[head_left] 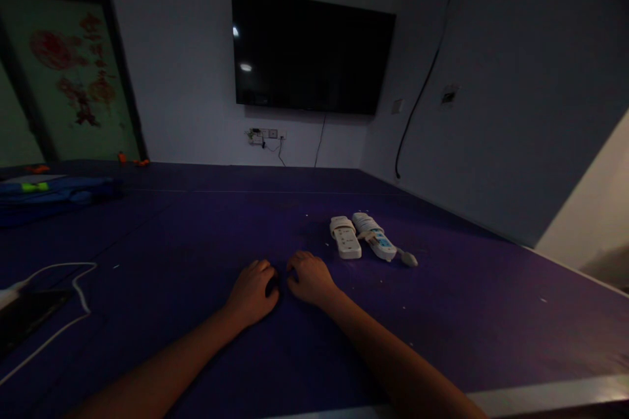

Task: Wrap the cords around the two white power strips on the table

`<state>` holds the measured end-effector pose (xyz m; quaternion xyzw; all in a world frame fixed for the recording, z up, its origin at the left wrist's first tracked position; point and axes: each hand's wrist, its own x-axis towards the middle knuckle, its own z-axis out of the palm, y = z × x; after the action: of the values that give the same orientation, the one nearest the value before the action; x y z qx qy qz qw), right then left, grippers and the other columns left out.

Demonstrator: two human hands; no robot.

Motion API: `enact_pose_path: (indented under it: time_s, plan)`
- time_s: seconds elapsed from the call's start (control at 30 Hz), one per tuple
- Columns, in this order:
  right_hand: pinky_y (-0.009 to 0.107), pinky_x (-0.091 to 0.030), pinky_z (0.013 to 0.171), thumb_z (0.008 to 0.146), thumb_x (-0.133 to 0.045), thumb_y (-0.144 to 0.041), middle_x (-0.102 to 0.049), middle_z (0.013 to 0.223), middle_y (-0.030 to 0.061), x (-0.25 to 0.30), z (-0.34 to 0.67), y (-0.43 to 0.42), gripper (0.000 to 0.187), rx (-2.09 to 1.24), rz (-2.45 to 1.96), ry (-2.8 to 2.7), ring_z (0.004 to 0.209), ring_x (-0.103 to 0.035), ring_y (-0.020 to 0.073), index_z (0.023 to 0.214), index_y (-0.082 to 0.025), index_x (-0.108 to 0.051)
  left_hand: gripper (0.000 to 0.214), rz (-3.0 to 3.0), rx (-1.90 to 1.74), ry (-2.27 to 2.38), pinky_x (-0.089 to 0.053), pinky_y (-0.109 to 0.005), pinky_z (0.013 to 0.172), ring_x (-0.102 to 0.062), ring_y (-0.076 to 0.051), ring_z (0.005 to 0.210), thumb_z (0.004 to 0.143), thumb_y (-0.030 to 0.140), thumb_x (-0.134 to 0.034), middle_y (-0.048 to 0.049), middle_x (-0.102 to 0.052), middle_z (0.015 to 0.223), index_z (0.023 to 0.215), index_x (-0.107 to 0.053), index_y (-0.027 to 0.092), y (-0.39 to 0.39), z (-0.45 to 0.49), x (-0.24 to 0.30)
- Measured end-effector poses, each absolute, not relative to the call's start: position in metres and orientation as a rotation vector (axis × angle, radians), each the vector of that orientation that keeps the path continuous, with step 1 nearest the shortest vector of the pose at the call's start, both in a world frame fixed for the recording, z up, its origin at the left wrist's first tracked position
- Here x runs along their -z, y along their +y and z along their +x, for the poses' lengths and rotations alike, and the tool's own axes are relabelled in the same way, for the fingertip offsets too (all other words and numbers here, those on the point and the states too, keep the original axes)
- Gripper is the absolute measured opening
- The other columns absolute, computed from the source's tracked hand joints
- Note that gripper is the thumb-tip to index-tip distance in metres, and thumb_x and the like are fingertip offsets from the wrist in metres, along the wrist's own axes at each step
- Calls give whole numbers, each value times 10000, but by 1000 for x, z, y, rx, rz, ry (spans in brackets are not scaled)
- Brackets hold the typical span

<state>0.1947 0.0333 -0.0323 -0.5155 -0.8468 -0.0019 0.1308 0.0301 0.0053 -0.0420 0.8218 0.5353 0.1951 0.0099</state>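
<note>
My left hand (253, 293) rests on the purple surface (206, 229), its fingers loosely curved and the thumb apart from them. Close beside it, my right hand (309, 278) lies in a similar way, knuckles up, with a small gap between the two hands. Neither one shows anything in its grasp. Beyond my right hand are two white power strips side by side: the left strip (348, 243) has its cord wound around the far end, and the right strip (381, 243) has a wound cord, a blue patch and a plug (409, 259) lying by its near end.
At the left edge a dark phone-like slab (34, 314) lies with a white cable (81, 294). Farther back are blue folded items (63, 191) and small orange objects (140, 162). A television (312, 52) hangs on the far wall above sockets (268, 135). A black cable (422, 91) runs down the right wall.
</note>
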Motion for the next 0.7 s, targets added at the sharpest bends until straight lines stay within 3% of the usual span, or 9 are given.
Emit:
enact_pose_path:
  time_s: [0.7]
  plan:
    - [304,-394,802,743,-501,-245,-601,1013,79,29,195,32,258,8,-1493,-2463,984,-534,217,970,-184,-608,170,2564,-632,1662,-413,-348,847,-525,-215,973,750,204,-481,-70,-593,976,882,-587,189,5,29,42]
